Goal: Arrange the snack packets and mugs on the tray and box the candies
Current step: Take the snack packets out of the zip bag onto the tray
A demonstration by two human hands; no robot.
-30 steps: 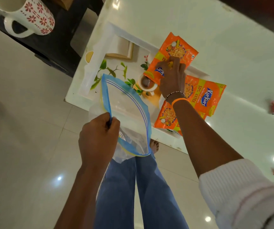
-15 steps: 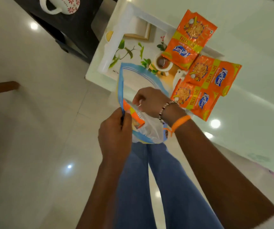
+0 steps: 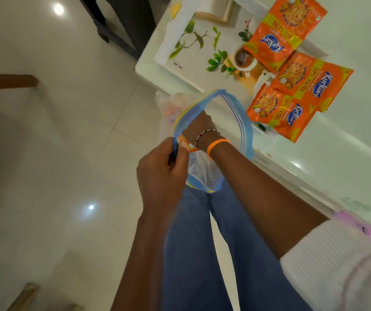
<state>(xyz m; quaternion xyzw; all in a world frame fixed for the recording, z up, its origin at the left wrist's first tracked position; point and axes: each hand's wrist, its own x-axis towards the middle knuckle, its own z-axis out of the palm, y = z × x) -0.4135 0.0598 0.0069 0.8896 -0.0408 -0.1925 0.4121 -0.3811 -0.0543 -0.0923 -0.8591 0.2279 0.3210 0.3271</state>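
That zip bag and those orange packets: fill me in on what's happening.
A person holds the zip bag open by its rim with the left hand, while the right hand reaches down inside it. Three orange snack packets already lie on the flowered tray on the white table.

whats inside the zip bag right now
The right hand is in the zip bag up to the wrist. An orange packet sits at the rim by the left hand. The deeper contents are hidden.
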